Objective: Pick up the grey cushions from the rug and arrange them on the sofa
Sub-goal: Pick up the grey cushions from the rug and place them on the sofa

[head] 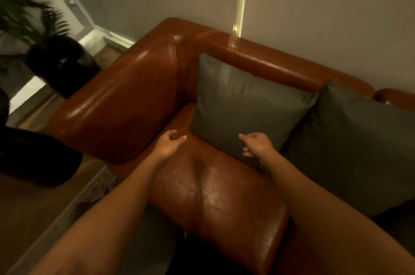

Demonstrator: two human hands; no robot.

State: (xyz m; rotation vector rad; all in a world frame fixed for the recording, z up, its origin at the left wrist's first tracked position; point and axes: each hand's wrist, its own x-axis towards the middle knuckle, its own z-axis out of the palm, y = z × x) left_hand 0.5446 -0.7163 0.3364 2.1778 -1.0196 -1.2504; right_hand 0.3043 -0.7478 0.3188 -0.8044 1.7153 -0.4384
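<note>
Grey cushions (244,106), one mid-frame and a second cushion (350,146) at right, leaned touching against the sofa (125,104) back. The left hand (168,143) and right hand (256,145) hovered loosely curled, empty. Little of the rug (94,196) showed, so whether more lay there could not be told.

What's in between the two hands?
In the head view, the left hand and right hand have just the brown sofa seat and the bottom edge of the grey cushion nearest the armrest between them.
</note>
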